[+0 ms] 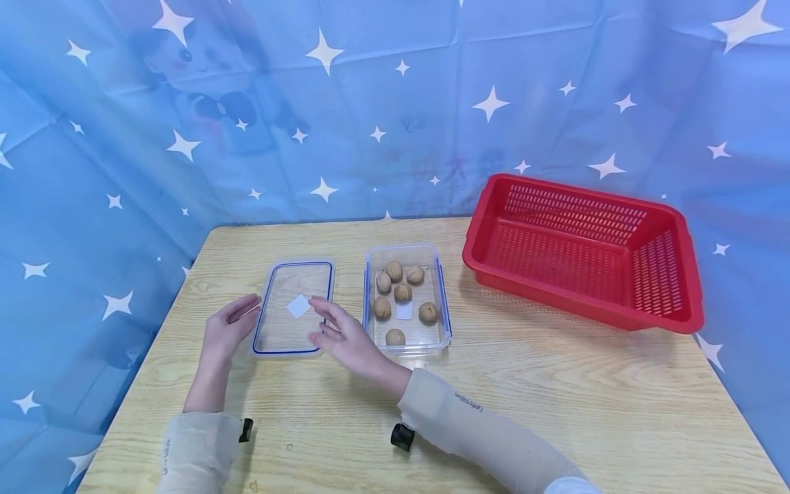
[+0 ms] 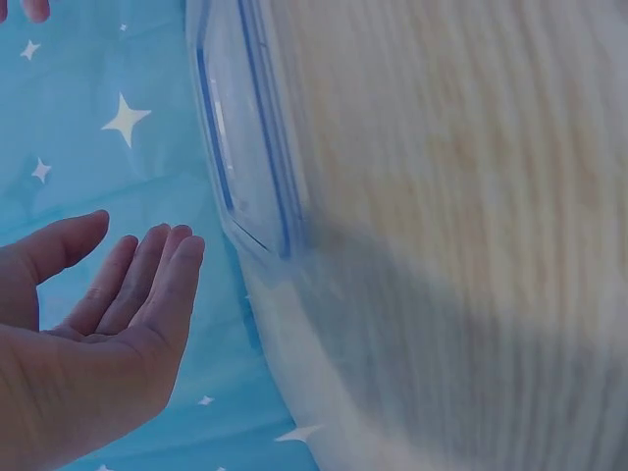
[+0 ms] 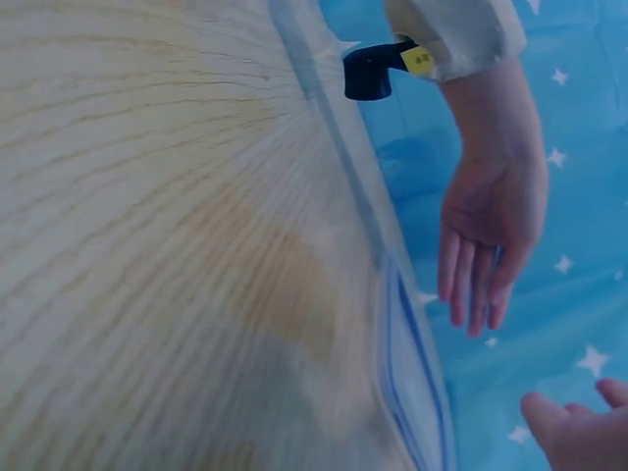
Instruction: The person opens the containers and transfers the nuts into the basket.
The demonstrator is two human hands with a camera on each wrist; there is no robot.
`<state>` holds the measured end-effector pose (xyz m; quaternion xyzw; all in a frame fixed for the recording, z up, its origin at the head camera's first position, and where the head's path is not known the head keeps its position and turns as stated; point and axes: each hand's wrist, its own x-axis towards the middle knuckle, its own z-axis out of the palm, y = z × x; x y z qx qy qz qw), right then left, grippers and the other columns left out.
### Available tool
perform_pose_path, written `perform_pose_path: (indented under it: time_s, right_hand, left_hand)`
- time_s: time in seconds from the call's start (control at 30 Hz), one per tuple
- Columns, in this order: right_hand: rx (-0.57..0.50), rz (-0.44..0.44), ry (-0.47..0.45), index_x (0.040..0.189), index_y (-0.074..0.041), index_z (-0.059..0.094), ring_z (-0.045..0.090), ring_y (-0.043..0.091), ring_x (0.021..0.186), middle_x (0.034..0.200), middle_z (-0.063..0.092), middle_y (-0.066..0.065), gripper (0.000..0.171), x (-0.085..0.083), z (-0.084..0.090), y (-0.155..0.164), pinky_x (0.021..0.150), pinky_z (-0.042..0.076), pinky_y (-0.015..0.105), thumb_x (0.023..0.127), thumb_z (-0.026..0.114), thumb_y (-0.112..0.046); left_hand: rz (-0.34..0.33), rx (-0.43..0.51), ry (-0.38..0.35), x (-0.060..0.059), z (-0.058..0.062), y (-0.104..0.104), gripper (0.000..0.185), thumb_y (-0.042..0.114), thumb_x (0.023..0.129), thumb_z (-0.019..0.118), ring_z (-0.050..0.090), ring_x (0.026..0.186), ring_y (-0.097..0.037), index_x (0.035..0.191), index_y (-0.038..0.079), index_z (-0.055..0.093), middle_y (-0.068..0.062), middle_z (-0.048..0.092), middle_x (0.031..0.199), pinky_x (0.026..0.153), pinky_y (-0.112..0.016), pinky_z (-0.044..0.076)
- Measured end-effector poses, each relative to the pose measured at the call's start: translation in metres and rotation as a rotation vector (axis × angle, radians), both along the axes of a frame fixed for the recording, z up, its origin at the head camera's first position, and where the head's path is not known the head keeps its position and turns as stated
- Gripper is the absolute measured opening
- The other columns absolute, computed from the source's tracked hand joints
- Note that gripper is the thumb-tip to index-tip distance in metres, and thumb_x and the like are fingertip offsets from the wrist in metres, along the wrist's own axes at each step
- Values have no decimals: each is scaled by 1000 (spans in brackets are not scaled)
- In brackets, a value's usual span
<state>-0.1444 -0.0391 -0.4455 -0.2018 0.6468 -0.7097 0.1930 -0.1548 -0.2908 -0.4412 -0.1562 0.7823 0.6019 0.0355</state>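
Observation:
A clear plastic lid (image 1: 280, 336) with a blue seal and a white square label lies flat on the table. My left hand (image 1: 227, 331) is at the lid's left side, its fingers loosely extended; the left wrist view shows that hand (image 2: 118, 324) with nothing in its palm. Over the lid's right edge reaches my right hand (image 1: 348, 339), fingers apart and holding nothing. Whether either hand touches the lid cannot be told. Right of it stands a clear container (image 1: 446, 302) with several walnuts (image 1: 403, 293) inside. The right wrist view catches part of the right hand (image 3: 584, 432) and the lid (image 3: 412, 363).
A red perforated basket (image 1: 580, 264) sits at the back right of the wooden table (image 1: 555, 391). Behind the table hangs a blue curtain (image 1: 395, 103) with white stars. Dark wrist cameras (image 1: 402, 437) stick out from both sleeves.

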Motion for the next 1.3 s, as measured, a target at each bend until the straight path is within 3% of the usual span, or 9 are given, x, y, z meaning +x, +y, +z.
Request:
perform_pose_path:
  time_s: [0.07, 0.23, 0.47, 0.73, 1.03, 1.13, 1.3]
  right_hand:
    - [-7, -8, -3, 152, -6, 36, 30, 25, 151, 165, 26, 8, 60, -1, 3, 3, 124, 34, 36, 97, 59, -7]
    - [-5, -17, -6, 153, -8, 35, 32, 24, 151, 163, 32, 7, 59, -5, 9, 10, 124, 34, 38, 98, 59, -10]
    - [-8, -20, 8, 153, -5, 33, 31, 30, 151, 162, 32, 11, 58, -9, 12, 23, 125, 32, 42, 100, 57, -11]
    - [-5, -62, 23, 151, 0, 33, 33, 35, 149, 161, 32, 16, 58, -16, 13, 35, 125, 32, 43, 99, 56, -5]
    - [4, -111, 40, 150, 2, 35, 36, 37, 147, 159, 36, 18, 57, -24, 8, 51, 125, 32, 44, 98, 57, -4]
    - [20, -119, 45, 151, 1, 35, 37, 36, 147, 159, 36, 18, 59, -26, 7, 56, 125, 33, 44, 97, 58, -5]
    - [50, -134, 25, 151, -1, 34, 36, 34, 148, 159, 36, 17, 64, -30, 5, 66, 124, 33, 42, 94, 63, -5]
  left_hand:
    - [2, 10, 4, -1, 2, 4, 53, 9, 100, 56, 61, 98, 17, 149, -1, 41, 3, 60, 141, 90, -3, 51]
    - [-1, 21, 13, -3, 9, 15, 52, 11, 100, 56, 61, 102, 15, 150, 2, 42, -5, 54, 148, 91, -4, 52]
    - [-46, 56, 65, -4, 17, 32, 50, 14, 101, 56, 61, 104, 13, 148, 1, 44, -3, 59, 143, 92, -6, 52]
    - [-73, 147, 93, -6, 23, 56, 49, 15, 100, 59, 63, 108, 8, 146, 2, 47, 9, 65, 130, 96, -9, 53]
    - [-159, 123, 168, -7, 20, 78, 45, 9, 100, 58, 62, 110, 6, 143, -1, 50, -19, 53, 147, 98, -10, 52]
    - [-171, 96, 181, -8, 17, 86, 43, 9, 100, 59, 62, 114, 3, 141, 0, 52, -20, 53, 147, 98, -9, 51]
    - [-193, 86, 179, -10, 12, 100, 43, 10, 99, 60, 57, 132, -19, 141, 2, 53, -17, 53, 147, 98, -6, 49]
